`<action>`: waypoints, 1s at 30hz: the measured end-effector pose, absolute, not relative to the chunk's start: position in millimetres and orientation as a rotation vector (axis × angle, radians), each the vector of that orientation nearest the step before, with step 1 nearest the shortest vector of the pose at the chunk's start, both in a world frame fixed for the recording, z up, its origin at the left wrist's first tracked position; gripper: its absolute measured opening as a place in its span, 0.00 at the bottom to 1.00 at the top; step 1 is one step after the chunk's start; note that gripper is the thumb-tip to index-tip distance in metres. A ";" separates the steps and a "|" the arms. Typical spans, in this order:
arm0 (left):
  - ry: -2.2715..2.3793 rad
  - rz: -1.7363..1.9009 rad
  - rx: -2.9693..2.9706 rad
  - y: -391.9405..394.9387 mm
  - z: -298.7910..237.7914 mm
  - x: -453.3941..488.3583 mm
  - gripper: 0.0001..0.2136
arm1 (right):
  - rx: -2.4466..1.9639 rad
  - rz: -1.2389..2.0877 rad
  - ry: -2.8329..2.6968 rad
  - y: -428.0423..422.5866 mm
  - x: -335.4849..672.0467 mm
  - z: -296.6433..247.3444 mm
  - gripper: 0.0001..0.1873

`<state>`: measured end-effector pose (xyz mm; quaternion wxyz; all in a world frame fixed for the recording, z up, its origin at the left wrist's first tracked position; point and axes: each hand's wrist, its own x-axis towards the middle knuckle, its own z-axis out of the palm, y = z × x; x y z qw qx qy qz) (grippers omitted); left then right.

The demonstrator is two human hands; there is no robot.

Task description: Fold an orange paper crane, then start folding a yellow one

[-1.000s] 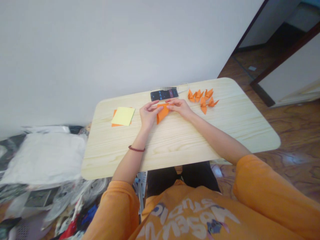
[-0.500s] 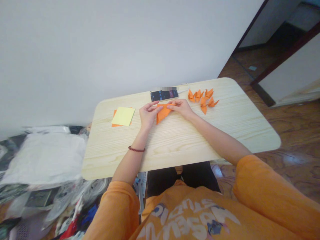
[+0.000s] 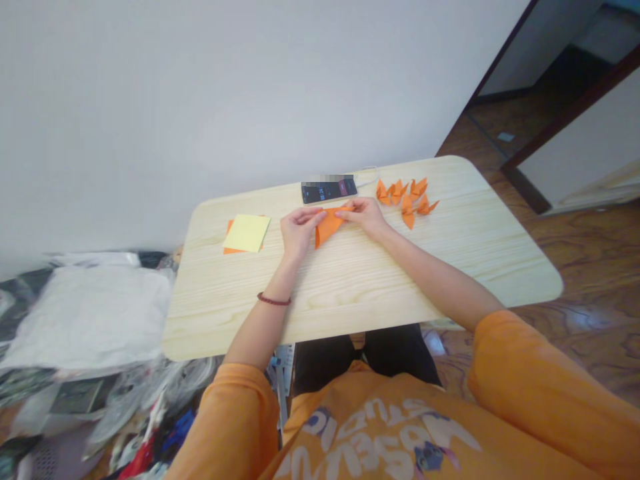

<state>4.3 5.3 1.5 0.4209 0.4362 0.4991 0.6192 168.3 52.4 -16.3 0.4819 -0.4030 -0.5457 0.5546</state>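
An orange sheet of paper [image 3: 327, 227], folded to a triangle, lies on the light wooden table [image 3: 360, 280] between my hands. My left hand [image 3: 298, 230] pinches its left corner with thumb and forefinger. My right hand [image 3: 364, 215] pinches the upper right edge, fingers pressed together on the paper. A dark red bead bracelet sits on my left wrist.
Several folded orange paper pieces [image 3: 406, 197] lie to the right of my hands. A dark phone [image 3: 329, 190] with a white cable rests just behind them. A yellow sheet on orange paper [image 3: 246, 233] sits at the left. Bags and clutter [image 3: 85, 320] fill the floor left of the table.
My left thumb and forefinger have closed onto the paper's left corner. My right hand has shifted slightly along the upper edge. The paper stays in place.
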 end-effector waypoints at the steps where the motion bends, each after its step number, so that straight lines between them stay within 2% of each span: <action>1: 1.254 1.558 1.107 5.1 1.8 4.3 0.08 | -0.982 1.356 -1.324 52.4 168.0 -16.3 0.22; 4: 1.275 1.569 1.131 5.1 1.7 3.9 0.06 | -0.979 1.373 -1.304 52.1 167.6 -16.2 0.22; 11: 1.282 1.568 1.052 8.4 -3.6 2.0 0.11 | -0.993 1.370 -1.321 51.7 168.1 -16.1 0.23; 30: 1.280 1.562 1.000 8.6 -3.4 2.6 0.15 | -0.996 1.360 -1.299 51.6 167.6 -17.8 0.22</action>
